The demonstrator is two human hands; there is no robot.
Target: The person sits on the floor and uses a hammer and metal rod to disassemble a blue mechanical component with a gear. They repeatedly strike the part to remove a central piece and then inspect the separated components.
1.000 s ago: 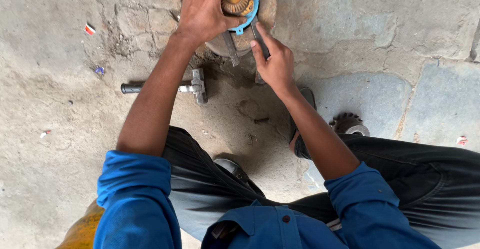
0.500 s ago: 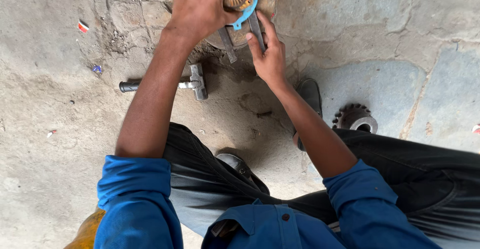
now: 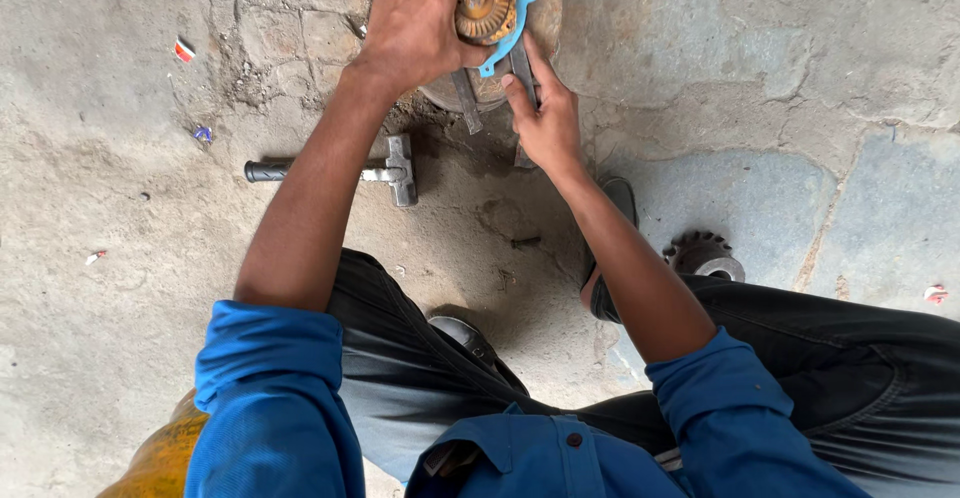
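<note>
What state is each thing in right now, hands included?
Left hand: palm down, pressing on the rusty round part.
Rusty round part: seated in a blue ring, on a round base.
Right hand: fingers on a flat metal tool at the base edge; grip unclear.
Hammer: lying flat on the floor, untouched.
Gear: lying on the floor, untouched.

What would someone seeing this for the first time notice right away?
At the top centre, the left hand presses on a rusty orange gear-like metal part ringed by a bright blue gasket, while the right hand touches a flat grey metal tool just below it. On the concrete floor to the left lies a steel hammer with a black grip.
</note>
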